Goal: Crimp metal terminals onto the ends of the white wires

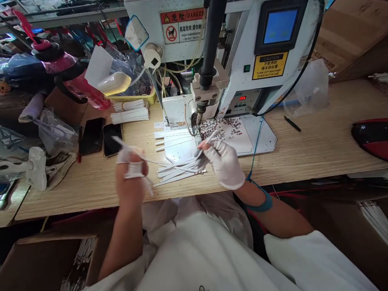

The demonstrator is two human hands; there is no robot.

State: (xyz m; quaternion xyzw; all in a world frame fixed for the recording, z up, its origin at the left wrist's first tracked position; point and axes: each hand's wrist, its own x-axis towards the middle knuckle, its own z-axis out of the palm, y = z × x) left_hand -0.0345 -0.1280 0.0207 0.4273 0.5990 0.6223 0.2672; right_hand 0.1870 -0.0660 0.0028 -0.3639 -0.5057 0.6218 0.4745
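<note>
My left hand (131, 171), smeared by motion and partly wrapped in white, is closed on thin white strips left of the machine. One strip's end sticks out past its fingers at the upper left. My right hand (224, 161), in a white glove with bare fingertips showing, pinches a thin white strip (214, 136) just in front of the machine's nozzle (200, 109). Between my hands a loose pile of white strips (178, 171) lies on the table's front part. More white strips (172, 139) lie side by side left of the nozzle.
Brown-and-white scraps (224, 128) cover the machine's white base plate (263, 135). Two phones (92, 135), a bundle of strips (131, 112) and a pink bottle (75, 79) stand or lie at left. A black pen (292, 123) lies at right. A blue cord (256, 147) runs to my right arm's band.
</note>
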